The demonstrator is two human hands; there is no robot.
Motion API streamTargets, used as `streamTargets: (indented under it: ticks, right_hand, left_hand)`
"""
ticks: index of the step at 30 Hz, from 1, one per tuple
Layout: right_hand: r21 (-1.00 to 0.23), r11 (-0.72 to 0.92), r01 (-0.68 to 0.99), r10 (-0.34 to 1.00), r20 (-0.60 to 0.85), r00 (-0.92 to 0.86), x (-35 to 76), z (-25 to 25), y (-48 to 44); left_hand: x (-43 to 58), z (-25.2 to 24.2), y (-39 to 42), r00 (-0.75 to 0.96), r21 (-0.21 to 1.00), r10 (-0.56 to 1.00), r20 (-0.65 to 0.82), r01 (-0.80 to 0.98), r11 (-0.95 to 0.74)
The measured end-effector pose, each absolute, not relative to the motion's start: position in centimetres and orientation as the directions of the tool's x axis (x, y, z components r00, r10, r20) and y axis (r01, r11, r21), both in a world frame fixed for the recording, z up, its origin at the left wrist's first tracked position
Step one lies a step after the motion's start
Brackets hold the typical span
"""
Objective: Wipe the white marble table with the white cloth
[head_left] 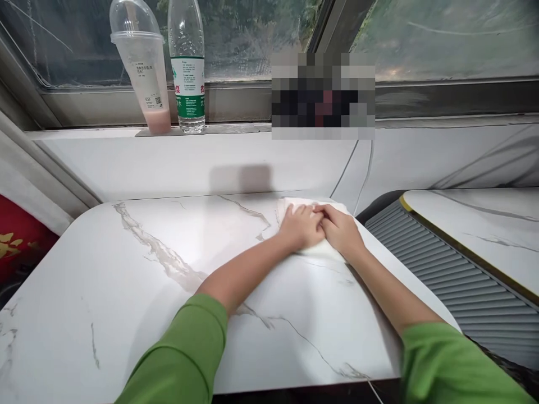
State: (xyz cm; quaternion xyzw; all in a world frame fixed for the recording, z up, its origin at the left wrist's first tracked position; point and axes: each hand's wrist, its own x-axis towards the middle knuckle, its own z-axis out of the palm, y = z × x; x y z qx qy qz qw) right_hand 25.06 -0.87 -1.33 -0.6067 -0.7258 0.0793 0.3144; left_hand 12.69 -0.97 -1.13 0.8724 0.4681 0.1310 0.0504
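Note:
A white cloth (326, 251) lies bunched on the far right part of the white marble-patterned table (168, 325). My left hand (302, 225) presses down on it, with fingers bent over the fabric. Right beside it, touching it, my right hand (343, 231) is closed on the cloth's right side; the two hands meet at thumbs and fingertips. Both palms are hidden from view, and part of the cloth is covered by the hands.
On the window sill stand a plastic cup (147, 78) with some pink drink and a clear water bottle (188, 84). A blurred-out patch covers something beside them. Thin cables hang down the wall. Right of the table are grey ridged slats (446, 269) and another marble-patterned surface (484, 224).

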Motion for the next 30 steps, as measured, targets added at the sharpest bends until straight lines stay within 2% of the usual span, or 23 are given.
streamTargets:
  ticks: [5, 10, 15, 18, 23, 26, 30]
  right_hand:
    - [-0.503, 0.053, 0.862, 0.935, 0.328, 0.134, 21.6, -1.0, 2.5]
    - [-0.582, 0.148, 0.8, 0.947, 0.317, 0.056, 21.4, -1.6, 0.1]
    - [-0.638, 0.225, 0.736, 0.956, 0.29, -0.041, 21.3, -3.1, -8.5]
    - [-0.543, 0.378, 0.75, 0.918, 0.324, -0.228, 20.7, -3.2, -15.1]
    - [-0.279, 0.611, 0.741, 0.779, 0.38, -0.499, 19.0, -2.7, -20.3]
    - [-0.197, 0.666, 0.72, 0.721, 0.419, -0.552, 18.0, -2.9, -17.6]
    - [-0.215, 0.656, 0.723, 0.734, 0.405, -0.546, 15.9, -2.9, -9.6]
  left_hand:
    - [9.9, -0.9, 3.3, 0.52, 0.198, 0.847, 0.111, 0.824, -0.531]
    - [8.0, -0.4, 0.1, 0.565, 0.184, 0.822, 0.071, 0.803, -0.567]
    - [5.4, 0.1, -8.7, 0.641, 0.181, 0.757, 0.127, 0.736, -0.653]
    - [3.3, 0.6, -14.9, 0.641, 0.184, 0.745, 0.183, 0.722, -0.667]
    - [0.7, 1.1, -20.7, 0.673, 0.181, 0.718, 0.178, 0.694, -0.697]
    - [0.2, 0.5, -19.2, 0.627, 0.185, 0.759, 0.175, 0.736, -0.651]
    - [-0.5, -0.3, -12.4, 0.511, 0.184, 0.843, 0.171, 0.824, -0.536]
